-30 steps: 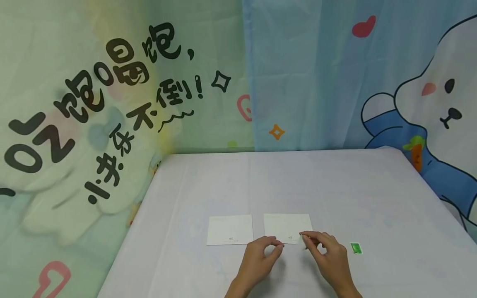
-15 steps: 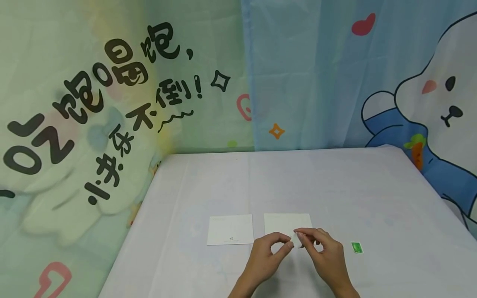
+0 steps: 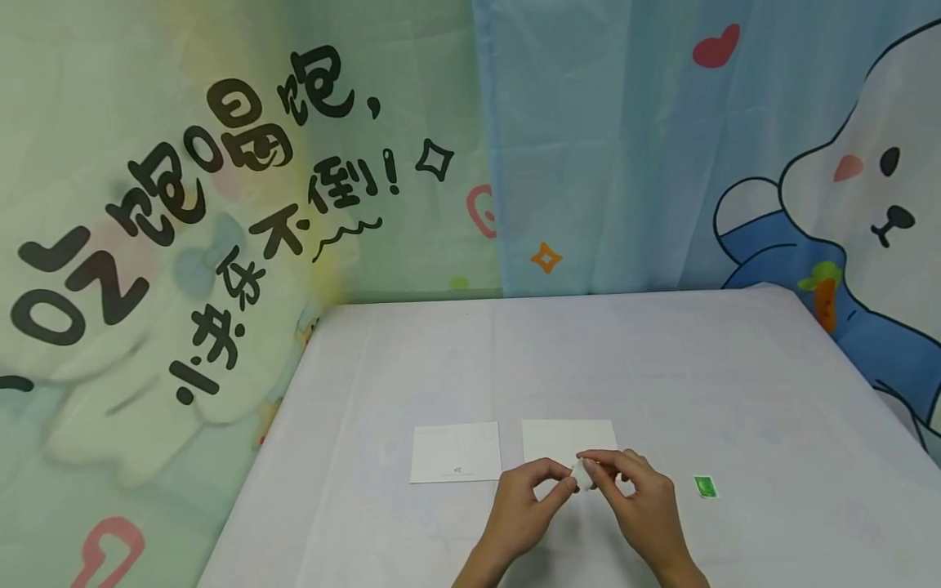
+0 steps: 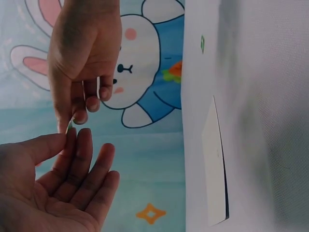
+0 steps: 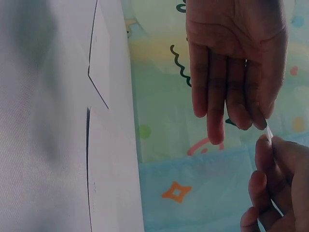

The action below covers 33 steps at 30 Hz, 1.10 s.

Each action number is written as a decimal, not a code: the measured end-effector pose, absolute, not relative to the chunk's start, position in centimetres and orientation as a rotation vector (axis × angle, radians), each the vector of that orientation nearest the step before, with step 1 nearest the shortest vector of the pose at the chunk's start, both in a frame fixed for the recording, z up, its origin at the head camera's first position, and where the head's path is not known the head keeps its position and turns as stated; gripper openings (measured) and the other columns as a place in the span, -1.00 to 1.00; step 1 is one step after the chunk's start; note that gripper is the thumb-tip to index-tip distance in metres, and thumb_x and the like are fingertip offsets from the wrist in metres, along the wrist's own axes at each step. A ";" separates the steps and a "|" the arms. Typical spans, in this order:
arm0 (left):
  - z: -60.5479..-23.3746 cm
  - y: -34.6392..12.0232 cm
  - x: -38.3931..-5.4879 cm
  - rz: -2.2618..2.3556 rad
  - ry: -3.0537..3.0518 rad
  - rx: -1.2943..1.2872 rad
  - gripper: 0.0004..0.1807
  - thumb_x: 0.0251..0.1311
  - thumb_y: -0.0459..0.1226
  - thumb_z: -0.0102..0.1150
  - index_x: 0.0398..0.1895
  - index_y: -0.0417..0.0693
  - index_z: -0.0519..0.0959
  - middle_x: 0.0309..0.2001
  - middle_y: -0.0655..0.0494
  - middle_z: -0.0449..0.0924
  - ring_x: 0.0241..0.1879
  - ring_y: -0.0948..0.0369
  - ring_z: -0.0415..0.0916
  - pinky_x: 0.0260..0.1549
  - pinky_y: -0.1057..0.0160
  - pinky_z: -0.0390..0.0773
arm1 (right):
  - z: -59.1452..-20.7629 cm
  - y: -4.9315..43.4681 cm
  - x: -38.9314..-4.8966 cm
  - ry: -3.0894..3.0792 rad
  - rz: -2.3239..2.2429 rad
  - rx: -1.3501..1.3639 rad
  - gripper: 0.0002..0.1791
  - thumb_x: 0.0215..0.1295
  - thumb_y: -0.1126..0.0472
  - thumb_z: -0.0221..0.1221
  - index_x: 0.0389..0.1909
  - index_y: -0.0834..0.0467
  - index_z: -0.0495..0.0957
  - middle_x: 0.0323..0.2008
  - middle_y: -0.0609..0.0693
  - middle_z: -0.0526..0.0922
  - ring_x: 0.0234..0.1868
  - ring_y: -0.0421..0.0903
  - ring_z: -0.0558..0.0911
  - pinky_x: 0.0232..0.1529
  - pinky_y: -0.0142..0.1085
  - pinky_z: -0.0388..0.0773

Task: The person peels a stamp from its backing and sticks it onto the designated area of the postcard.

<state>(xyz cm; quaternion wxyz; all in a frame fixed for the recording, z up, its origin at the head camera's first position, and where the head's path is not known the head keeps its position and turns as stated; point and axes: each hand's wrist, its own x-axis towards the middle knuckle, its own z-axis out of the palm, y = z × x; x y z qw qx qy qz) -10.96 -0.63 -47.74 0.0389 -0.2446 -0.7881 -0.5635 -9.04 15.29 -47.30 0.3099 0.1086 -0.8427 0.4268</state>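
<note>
Both hands meet above the near edge of the right white card (image 3: 566, 437). Between them is a small stamp-like sticker (image 3: 582, 475), its white side facing up; a bit of green shows on the sticker (image 4: 70, 124) in the left wrist view. My left hand (image 3: 525, 506) pinches one edge with thumb and index finger. From the other side, my right hand (image 3: 643, 506) pinches it the same way. In the right wrist view the sticker (image 5: 269, 130) appears as a thin pale sliver at the fingertips. The hands cover the card's lower part.
A second white card (image 3: 454, 449) with small print lies to the left. Right of the hands, a small green stamp-like piece with a white border (image 3: 706, 487) lies on the white tabletop (image 3: 588, 351). A printed curtain (image 3: 573, 147) hangs behind the table.
My left hand has moved right and up to the sticker, and now pinches it too. My right hand has shifted slightly left and up. The cards and the green piece have stayed put.
</note>
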 end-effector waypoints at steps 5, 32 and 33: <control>-47.9 -0.6 -11.0 -1.758 -2.385 -0.724 -0.89 0.20 -0.27 0.14 -0.38 -0.11 0.62 -0.45 0.18 0.66 -0.22 0.35 0.58 -0.13 0.26 0.51 | -47.1 15.2 -8.9 -2.217 1.132 0.266 -0.77 -0.01 0.42 0.31 -0.34 0.06 0.66 -0.54 -0.29 0.52 -0.48 -0.32 0.43 -0.42 -0.54 0.29; -47.3 -0.8 -11.0 -1.906 -2.360 -0.445 -0.84 0.12 -0.19 0.24 -0.40 -0.10 0.63 -0.38 0.18 0.66 -0.29 0.34 0.59 -0.22 0.19 0.55 | -47.0 14.6 -9.0 -2.204 1.173 0.227 -0.76 -0.05 0.44 0.34 -0.46 0.04 0.58 -0.58 -0.32 0.53 -0.45 -0.28 0.47 -0.33 -0.44 0.26; -47.4 -0.8 -11.0 -1.901 -2.355 -0.442 -0.85 0.12 -0.19 0.25 -0.41 -0.09 0.63 -0.37 0.18 0.65 -0.30 0.34 0.59 -0.22 0.19 0.56 | -47.0 14.6 -9.0 -2.207 1.169 0.224 -0.77 -0.05 0.43 0.34 -0.46 0.05 0.58 -0.58 -0.32 0.52 -0.45 -0.28 0.47 -0.33 -0.44 0.26</control>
